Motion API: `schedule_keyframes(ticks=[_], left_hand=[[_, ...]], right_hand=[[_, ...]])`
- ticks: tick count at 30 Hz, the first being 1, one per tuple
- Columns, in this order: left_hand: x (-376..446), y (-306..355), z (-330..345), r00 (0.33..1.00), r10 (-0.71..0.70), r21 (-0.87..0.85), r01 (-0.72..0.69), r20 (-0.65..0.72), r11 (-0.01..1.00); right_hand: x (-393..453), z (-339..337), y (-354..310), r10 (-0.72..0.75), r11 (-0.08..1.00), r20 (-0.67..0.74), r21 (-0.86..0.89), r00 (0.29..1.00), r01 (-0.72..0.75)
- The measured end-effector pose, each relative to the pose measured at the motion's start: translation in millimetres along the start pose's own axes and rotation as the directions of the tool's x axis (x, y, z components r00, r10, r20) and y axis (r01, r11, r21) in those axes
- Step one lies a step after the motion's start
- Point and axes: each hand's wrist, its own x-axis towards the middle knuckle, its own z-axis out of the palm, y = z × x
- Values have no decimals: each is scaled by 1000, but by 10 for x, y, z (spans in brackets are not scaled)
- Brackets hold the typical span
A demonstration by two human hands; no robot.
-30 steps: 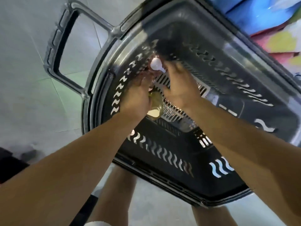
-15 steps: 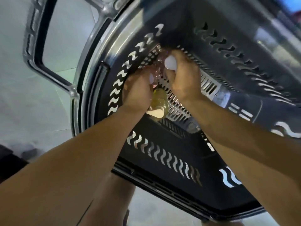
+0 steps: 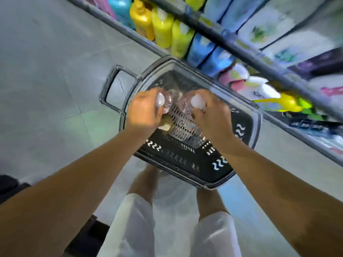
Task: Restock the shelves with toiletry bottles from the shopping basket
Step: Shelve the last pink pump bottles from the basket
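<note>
left hand curled round a clear pinkish bottle with a white cap; the same hand also grips a yellowish bottle lower down, its pale end showing just under the palm. right hand curled round a second pinkish bottle, its white cap poking out above the fingers. fingers of both hands closed around the bottles, not spread.

all three bottles sit over the inside of the shopping basket, above its slotted floor. cannot tell whether their bases touch the floor of the basket. the two pink bottles are near each other toward the far side of the basket; the yellowish one is nearer the person, on the basket's left half.

basket: black, with white wavy cut-outs in the walls and a grey rim. its handle lies folded out to the left. basket stands on a pale tiled floor.

beyond the basket, up and to the right: shelves running diagonally. stocked with yellow bottles, a teal bottle, blue packs, white packs and mixed coloured items further right; that part is blurred, labels unreadable.

on the near side of the basket: the person's bare legs and white shorts.
</note>
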Motion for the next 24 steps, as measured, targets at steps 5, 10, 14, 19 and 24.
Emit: schedule_keyframes(ticks=[5,10,14,19,24], left_hand=[[-141,758,-1108,987,157,-64,-158,-22,985],[-291,1522,-2148,947,304,-50,-310,-105,949],[-421,2128,-2883,866,467,-35,-480,-178,876],[-444,2760,-3518,766,585,25,-602,-267,798],[-519,3380,-4021,659,651,24,-696,-376,718]], right_hand=[[-395,-1160,-747,-111,993,-114,16,987,113],[-740,-2206,-1437,-187,982,-170,-19,967,186],[-980,-2967,-1904,-175,985,-233,-55,957,166],[-1330,-3822,-2425,-268,963,-361,-132,893,235],[-1654,-4545,-2815,-332,943,-502,-204,798,264]])
